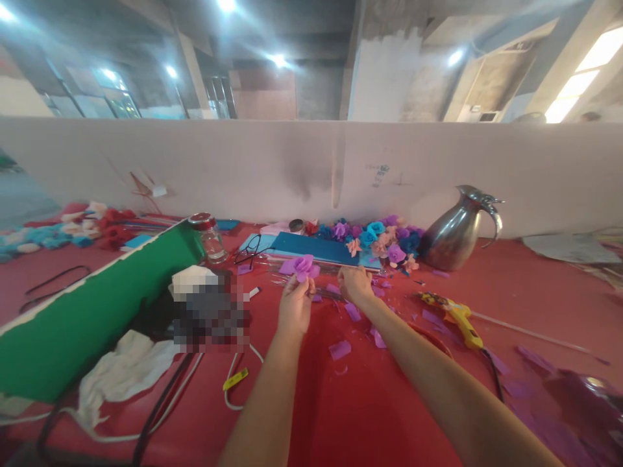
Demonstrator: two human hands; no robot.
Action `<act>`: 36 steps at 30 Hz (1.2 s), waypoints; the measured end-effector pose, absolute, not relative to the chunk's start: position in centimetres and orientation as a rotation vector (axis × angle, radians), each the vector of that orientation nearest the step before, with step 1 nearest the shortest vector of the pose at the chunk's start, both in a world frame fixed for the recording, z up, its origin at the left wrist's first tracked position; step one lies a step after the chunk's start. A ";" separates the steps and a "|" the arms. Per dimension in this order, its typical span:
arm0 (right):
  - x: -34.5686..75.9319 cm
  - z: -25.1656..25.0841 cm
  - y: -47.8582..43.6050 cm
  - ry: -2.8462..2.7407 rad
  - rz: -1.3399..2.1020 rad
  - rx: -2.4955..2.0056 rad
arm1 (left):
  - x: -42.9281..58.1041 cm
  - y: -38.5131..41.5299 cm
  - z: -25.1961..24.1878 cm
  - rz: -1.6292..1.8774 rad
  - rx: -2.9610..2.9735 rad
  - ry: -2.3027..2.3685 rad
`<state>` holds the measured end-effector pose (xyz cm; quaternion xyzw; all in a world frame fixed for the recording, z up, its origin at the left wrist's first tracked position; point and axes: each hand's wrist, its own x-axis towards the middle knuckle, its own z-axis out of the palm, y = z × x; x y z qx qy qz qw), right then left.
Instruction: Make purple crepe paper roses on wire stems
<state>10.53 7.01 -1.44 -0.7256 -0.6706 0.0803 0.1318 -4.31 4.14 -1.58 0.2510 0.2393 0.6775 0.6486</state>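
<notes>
My left hand (296, 303) is closed on a purple paper flower (305, 267), held upright by its base above the red table. To its right, my right hand (356, 284) has its fingers curled in near the front edge of the blue paper sheets (311, 248). Whatever those fingers may hold is hidden or too small to see. Between and around both hands lie purple paper pieces (339, 350) and some thin, clear plastic-looking strips (280, 279). Beyond my right hand is a heap of finished paper flowers (384, 240) in purple, blue and peach.
A yellow glue gun (460, 318) and a metal jug (455, 230) stand or lie on the right. At left are a glass jar (213, 240), a green board (97, 311), white crumpled tissue (129, 370) and cables. Eyeglasses (253, 251) rest on the paper sheets.
</notes>
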 end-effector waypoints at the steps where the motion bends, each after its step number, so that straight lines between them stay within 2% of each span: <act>1: 10.5 -1.5 6.9 -1.942 0.240 -2.101 | -4.5 4.2 -1.4 1.554 0.553 0.525; 6: 9.8 -2.3 6.7 -1.902 0.292 -2.021 | -5.8 4.5 -1.1 1.617 0.483 0.473; 12: 10.6 -1.4 6.8 -1.690 0.401 -1.814 | -5.4 4.5 -1.8 1.523 0.570 0.570; 23: 10.7 -0.9 -0.1 -1.177 0.988 -1.156 | -2.7 2.9 -2.1 1.367 0.645 0.594; 36: 11.4 -1.2 -2.3 -0.778 1.125 -0.975 | -1.5 1.8 -2.5 1.296 0.676 0.603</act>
